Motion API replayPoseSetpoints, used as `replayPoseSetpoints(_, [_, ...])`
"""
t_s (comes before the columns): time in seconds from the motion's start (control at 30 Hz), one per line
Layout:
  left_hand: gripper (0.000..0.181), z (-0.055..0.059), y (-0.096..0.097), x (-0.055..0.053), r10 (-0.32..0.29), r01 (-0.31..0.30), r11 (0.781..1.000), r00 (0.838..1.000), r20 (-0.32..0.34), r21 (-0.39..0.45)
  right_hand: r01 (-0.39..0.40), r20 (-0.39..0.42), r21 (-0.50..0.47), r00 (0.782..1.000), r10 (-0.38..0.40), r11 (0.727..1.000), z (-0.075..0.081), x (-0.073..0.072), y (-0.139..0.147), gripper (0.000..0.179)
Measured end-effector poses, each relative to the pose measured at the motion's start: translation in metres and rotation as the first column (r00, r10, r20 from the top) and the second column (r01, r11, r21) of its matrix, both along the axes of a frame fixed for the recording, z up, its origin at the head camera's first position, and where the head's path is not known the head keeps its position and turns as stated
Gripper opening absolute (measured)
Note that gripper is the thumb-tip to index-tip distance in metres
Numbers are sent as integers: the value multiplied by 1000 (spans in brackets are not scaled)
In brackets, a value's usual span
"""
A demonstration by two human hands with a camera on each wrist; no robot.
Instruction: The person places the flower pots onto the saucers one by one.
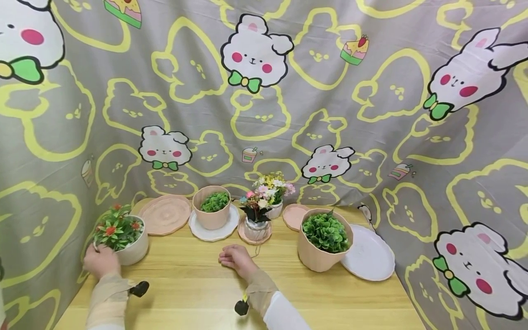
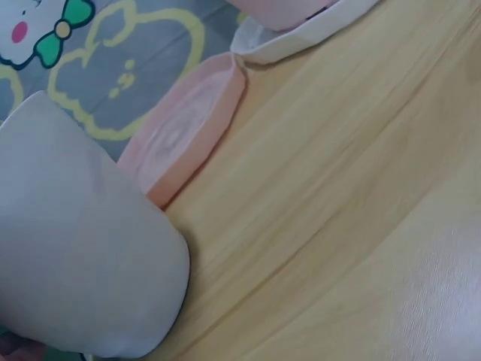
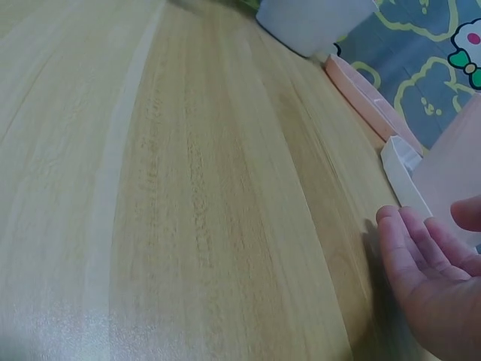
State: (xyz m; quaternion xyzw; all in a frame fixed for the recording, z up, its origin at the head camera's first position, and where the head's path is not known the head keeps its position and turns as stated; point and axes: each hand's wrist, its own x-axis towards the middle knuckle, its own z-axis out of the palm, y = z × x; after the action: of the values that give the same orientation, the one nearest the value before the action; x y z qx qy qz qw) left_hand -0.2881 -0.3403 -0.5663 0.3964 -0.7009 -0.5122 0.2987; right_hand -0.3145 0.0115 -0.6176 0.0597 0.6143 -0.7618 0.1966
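At the left side of the table my left hand (image 1: 101, 262) grips the near left rim of a white flower pot (image 1: 138, 246) with red flowers and green leaves. The same white pot (image 2: 86, 233) fills the left of the left wrist view, where most of that hand is out of sight. My right hand (image 1: 238, 260) hovers over the middle of the table with its fingers loosely bent and nothing in them. Nearest to it stands a small pot of mixed flowers (image 1: 256, 223) on a pink saucer (image 1: 243, 236). In the right wrist view the right hand (image 3: 436, 278) is palm up.
Along the back are a large pink saucer (image 1: 167, 214), a pink pot (image 1: 214, 219) of greenery on a white saucer (image 1: 200, 233), a second flower pot (image 1: 275, 211) and a small pink saucer (image 1: 294, 216). A larger pink pot (image 1: 317, 261) overlaps a white saucer (image 1: 371, 252) at right.
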Motion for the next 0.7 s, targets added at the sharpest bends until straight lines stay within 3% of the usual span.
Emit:
replayPoseSetpoints(0.37, [50,5,-12,30,-23,22,1000,999,32,19,-27,-4,16,1000,27,999,5,0,-9,30])
replayPoseSetpoints(0.7, [52,-4,-15,38,-51,51,998,999,13,32,-89,-26,70,995,91,994,11,-6,-51,26])
